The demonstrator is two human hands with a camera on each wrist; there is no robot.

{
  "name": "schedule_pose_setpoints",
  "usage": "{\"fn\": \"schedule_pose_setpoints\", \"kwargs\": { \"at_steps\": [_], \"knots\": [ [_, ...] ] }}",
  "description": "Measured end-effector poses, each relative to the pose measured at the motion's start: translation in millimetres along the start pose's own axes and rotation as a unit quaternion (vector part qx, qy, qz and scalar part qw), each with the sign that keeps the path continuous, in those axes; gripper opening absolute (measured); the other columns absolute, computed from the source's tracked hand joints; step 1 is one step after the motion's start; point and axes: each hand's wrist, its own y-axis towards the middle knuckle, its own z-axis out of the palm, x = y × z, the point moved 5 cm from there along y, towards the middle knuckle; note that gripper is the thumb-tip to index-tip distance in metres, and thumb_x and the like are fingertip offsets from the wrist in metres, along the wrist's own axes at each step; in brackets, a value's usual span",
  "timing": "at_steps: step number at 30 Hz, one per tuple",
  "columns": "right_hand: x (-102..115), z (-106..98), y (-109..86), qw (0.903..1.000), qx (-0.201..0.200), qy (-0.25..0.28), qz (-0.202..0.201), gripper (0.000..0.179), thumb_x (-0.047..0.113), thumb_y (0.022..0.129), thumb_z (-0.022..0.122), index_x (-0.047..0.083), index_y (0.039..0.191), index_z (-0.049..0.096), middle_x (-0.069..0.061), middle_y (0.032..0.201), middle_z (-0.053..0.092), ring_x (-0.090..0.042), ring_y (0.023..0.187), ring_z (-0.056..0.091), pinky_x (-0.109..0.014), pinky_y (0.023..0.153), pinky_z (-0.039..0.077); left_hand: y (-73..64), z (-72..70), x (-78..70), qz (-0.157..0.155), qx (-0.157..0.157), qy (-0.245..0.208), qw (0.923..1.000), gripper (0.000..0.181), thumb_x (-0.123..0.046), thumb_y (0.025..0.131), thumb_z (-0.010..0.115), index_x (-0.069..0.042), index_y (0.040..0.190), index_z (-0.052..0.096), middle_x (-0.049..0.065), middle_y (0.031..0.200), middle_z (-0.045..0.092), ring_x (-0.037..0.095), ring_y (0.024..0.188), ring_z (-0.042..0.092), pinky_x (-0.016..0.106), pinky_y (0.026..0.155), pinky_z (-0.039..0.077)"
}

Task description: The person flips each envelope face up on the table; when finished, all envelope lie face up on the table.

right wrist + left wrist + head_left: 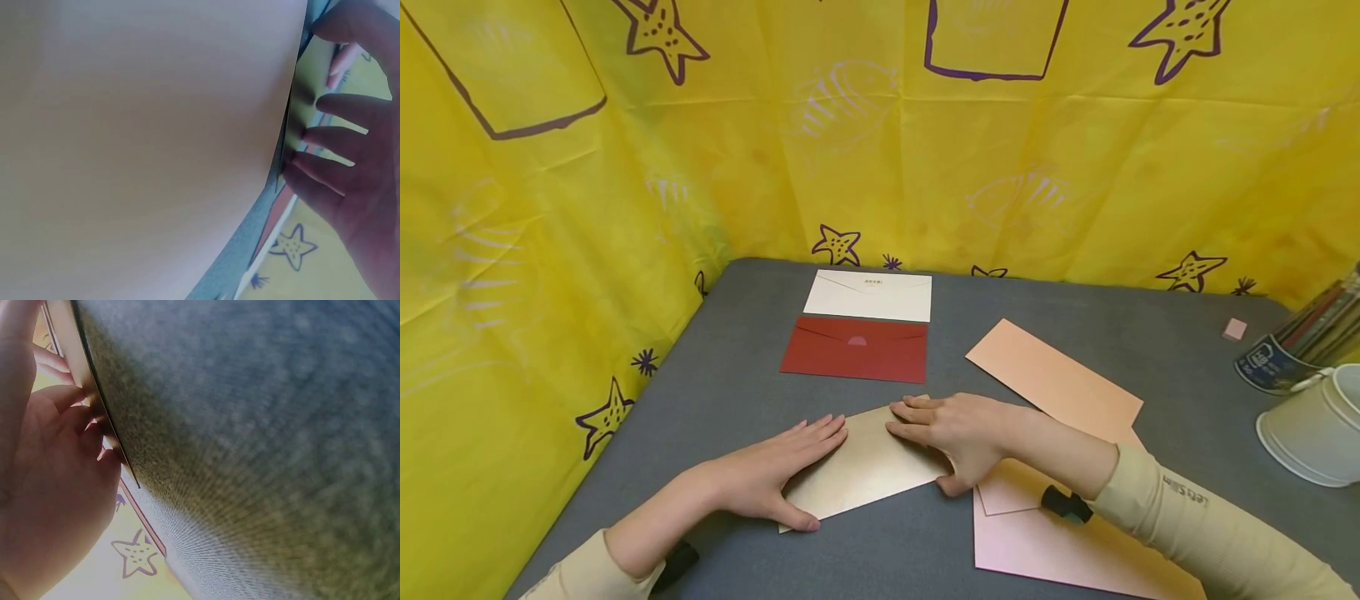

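A pale gold envelope (868, 458) lies slanted on the grey table between both hands. My left hand (767, 475) rests on its left end, fingers extended along the top and thumb at the near corner. Across the right end spreads my right hand (958, 433), its fingertips on the surface toward the far edge and its thumb at the near right corner. In the right wrist view, those fingers (340, 134) touch the gold surface. The left wrist view shows the left fingers (75, 415) against the envelope's edge.
Beyond the hands lie a red envelope (857, 354) and a white envelope (880, 304). An orange envelope (1060, 375) and pink envelope (1037, 542) lie at right, partly under the right arm. Farther right stand a pencil tin (1270, 367), white mug (1311, 433) and eraser (1235, 329).
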Motion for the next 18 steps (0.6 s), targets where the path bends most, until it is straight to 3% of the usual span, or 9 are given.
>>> {"fn": "schedule_pose_setpoints", "kwargs": {
  "at_steps": [10, 18],
  "knots": [
    [5.4, -1.1, 1.7, 0.9999, 0.013, -0.01, 0.003, 0.089, 0.034, 0.077, 0.065, 0.008, 0.154, 0.028, -0.013, 0.157, 0.027, -0.032, 0.142, 0.029, -0.039, 0.098, 0.047, 0.3, -0.6, -0.1, 0.005, -0.003, 0.007, 1.0, 0.101, -0.058, 0.084, 0.068, -0.013, 0.157, 0.016, 0.001, 0.163, 0.007, 0.02, 0.149, 0.005, 0.043, 0.118, 0.013],
    [2.8, -1.6, 1.0, 0.9997, 0.019, 0.009, 0.011, 0.09, 0.035, 0.077, 0.064, 0.009, 0.154, 0.026, -0.01, 0.159, 0.026, -0.03, 0.143, 0.028, -0.041, 0.096, 0.048, -0.2, -2.1, -3.0, 0.013, -0.004, 0.034, 0.9993, 0.101, -0.057, 0.082, 0.069, -0.015, 0.157, 0.016, 0.0, 0.163, 0.007, 0.018, 0.149, 0.006, 0.041, 0.117, 0.017]
  ]
}}
